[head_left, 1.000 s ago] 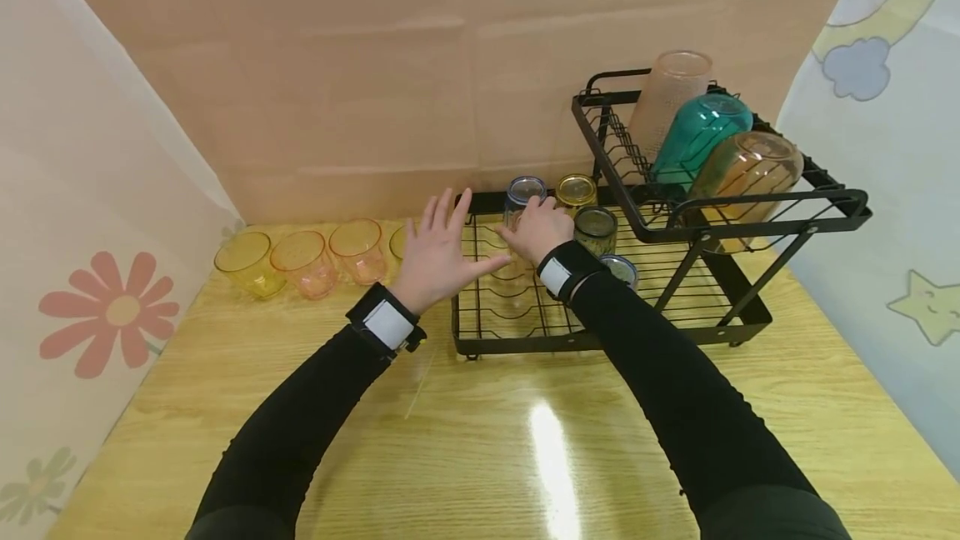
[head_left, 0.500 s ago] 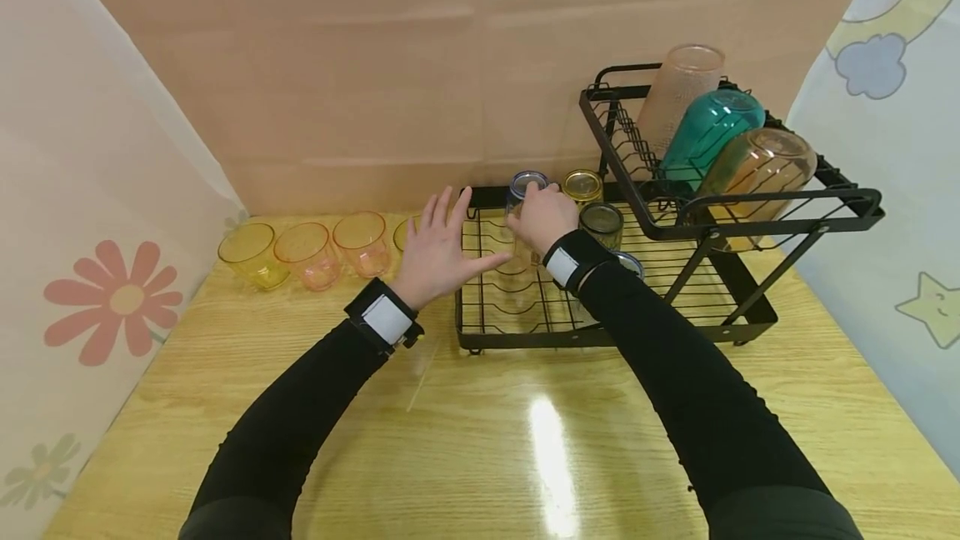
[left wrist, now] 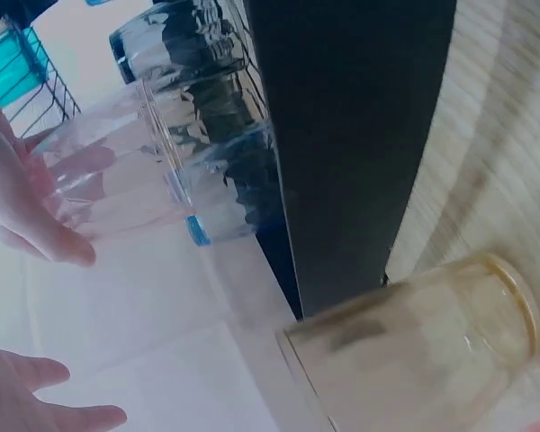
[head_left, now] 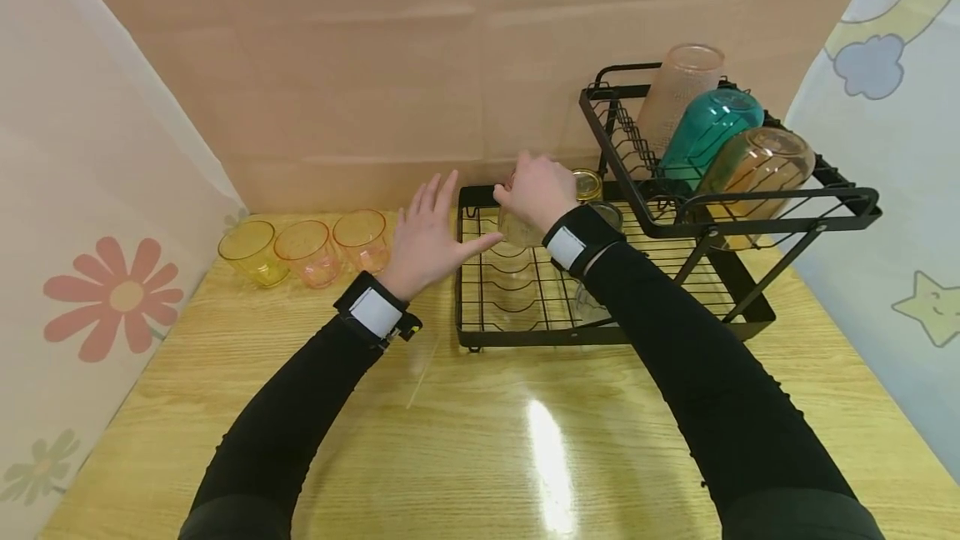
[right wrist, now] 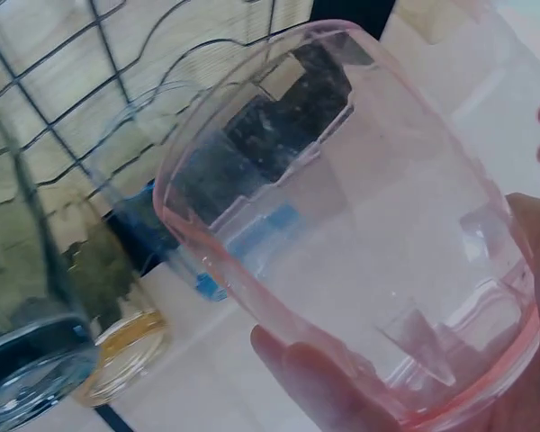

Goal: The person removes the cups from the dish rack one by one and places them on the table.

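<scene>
My right hand (head_left: 536, 190) grips a clear pink drinking glass (right wrist: 378, 171) by its base end, with the mouth tipped down over the left part of the black dish rack (head_left: 525, 337). In the left wrist view the pink glass overlaps a blue-rimmed glass (left wrist: 225, 175) that stands in the rack. My left hand (head_left: 427, 244) hangs at the rack's left edge, fingers spread, holding nothing. Near it a yellow glass (left wrist: 423, 346) stands on the table, hidden behind the hand in the head view.
Left on the wooden table (head_left: 300, 407) stand a yellow glass (head_left: 255, 257) and two pink glasses. Upside-down glasses, one with a yellow base (head_left: 587, 184), fill the rack's back middle. Its raised upper tier (head_left: 780, 208) at right holds a pink, a teal (head_left: 712, 127) and an amber glass.
My right hand has risen toward the back with the pink glass, now covering the blue glass. The left hand has shifted slightly left and up, hiding the fourth glass of the row.
</scene>
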A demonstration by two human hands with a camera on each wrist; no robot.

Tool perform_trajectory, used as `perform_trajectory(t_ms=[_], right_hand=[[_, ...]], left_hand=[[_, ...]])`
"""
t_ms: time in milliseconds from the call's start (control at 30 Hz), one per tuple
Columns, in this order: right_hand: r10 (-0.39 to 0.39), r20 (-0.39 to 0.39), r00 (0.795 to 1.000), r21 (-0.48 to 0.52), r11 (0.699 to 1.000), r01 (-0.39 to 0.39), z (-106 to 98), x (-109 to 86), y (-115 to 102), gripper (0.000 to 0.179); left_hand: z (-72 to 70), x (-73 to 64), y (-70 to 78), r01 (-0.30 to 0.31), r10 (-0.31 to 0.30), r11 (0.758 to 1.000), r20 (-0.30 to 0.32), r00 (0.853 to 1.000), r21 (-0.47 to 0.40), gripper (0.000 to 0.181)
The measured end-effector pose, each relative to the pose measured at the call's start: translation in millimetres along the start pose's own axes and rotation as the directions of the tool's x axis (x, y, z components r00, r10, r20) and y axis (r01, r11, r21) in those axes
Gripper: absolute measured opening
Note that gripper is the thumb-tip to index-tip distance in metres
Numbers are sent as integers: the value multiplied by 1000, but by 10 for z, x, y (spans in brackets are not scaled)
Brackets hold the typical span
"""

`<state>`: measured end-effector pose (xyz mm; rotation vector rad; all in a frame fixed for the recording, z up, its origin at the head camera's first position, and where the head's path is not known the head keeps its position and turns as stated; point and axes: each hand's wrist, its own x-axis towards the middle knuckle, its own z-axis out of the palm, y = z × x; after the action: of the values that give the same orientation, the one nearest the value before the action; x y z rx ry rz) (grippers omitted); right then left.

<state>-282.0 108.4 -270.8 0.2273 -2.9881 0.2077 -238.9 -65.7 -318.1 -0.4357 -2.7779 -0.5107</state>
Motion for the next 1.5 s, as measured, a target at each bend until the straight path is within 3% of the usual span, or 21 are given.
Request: perform_trajectory(t_ms=[267, 400, 500, 600, 667, 733, 800, 900, 1100, 1200, 1267, 1300, 1433, 1500], right_hand=[[-81, -28, 996, 52, 995, 82, -54, -26, -186, 50], [-110, -50, 993, 106, 988, 115, -88, -44, -281, 48], [-106, -67, 992, 173, 978, 116, -95, -45, -336, 47], [-94, -94, 991, 287, 951, 118, -72, -38, -384, 46], [-78, -104, 991, 377, 919, 112, -40, -36, -414, 45], [-62, -117, 991, 477, 872, 111, -7, -47, -450, 44], [-35, -133, 991, 568, 817, 105, 27, -65, -494, 42], [-3, -163, 987, 705, 699, 118, 72, -108, -581, 41], [87, -143, 986, 900, 427, 93, 185, -182, -818, 48], [139, -116, 983, 944, 324, 65, 265, -209, -948, 53], [167, -109, 980, 959, 277, 59, 312, -236, -1030, 54], [177, -106, 979, 962, 268, 56, 331, -254, -1066, 54], [176, -105, 979, 970, 234, 62, 398, -324, -1181, 54], [166, -96, 981, 973, 225, 58, 429, -349, -1215, 55]], left_hand=[[-86, -73, -231, 51, -51, 997, -10, 999, -57, 104], [-135, -116, -351, 81, -84, 981, -8, 996, -175, 102], [-173, -148, -435, 108, -116, 944, -8, 993, -312, 96], [-209, -178, -498, 150, -167, 871, 6, 986, -467, 89], [-230, -196, -522, 179, -198, 799, 30, 980, -574, 85], [-248, -212, -530, 210, -222, 687, 75, 972, -696, 81], [-263, -229, -523, 241, -242, 544, 125, 962, -804, 79], [-283, -259, -494, 275, -276, 324, 188, 943, -905, 79], [-316, -327, -366, 285, -372, -57, 286, 883, -957, 92], [-308, -346, -283, 250, -414, -232, 328, 849, -940, 98], [-299, -347, -236, 215, -442, -309, 340, 830, -926, 100], [-294, -345, -217, 197, -455, -333, 340, 823, -922, 100], [-287, -322, -182, 111, -504, -376, 303, 809, -920, 88], [-292, -312, -183, 73, -516, -381, 277, 811, -922, 80]])
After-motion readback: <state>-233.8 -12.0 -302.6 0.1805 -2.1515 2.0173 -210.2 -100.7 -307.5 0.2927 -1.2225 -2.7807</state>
